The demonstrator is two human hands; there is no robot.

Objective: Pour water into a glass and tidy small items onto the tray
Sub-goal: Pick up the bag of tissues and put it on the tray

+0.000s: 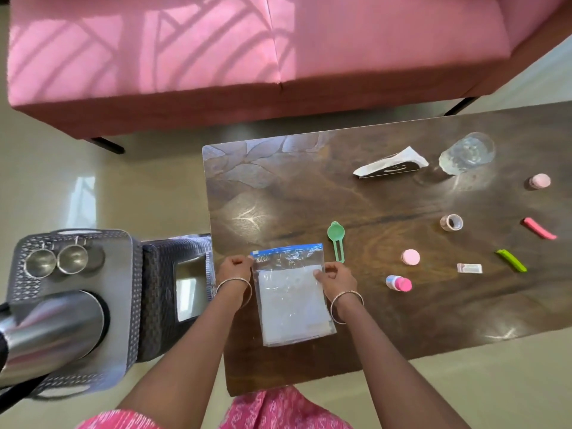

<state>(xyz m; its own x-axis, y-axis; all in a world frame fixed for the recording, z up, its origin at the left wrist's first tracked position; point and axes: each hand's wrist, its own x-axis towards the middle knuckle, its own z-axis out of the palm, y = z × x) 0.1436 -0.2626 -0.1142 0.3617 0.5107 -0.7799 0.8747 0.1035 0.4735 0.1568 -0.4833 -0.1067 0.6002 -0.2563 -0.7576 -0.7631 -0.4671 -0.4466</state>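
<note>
A clear zip bag [292, 300] with a blue seal strip lies flat on the dark wooden table [402, 305], something white inside it. My left hand [233, 267] pinches its top left corner. My right hand [335, 275] pinches its right edge. A clear glass [467, 153] stands at the far right of the table. On the left, a grey perforated tray [123, 305] carries a steel bottle [52, 332] lying on its side and two steel cups [55, 261]. Small items lie scattered on the table: a green spoon [336, 239], pink caps, a small bottle [399, 283].
A napkin holder [391, 164] sits beside the glass. A tape roll [452, 222], a pink clip [539, 228], a green clip [511, 261] and a small sachet [469, 268] lie at the right. A dark wicker basket [176, 289] stands between tray and table. A pink sofa [247, 57] is behind.
</note>
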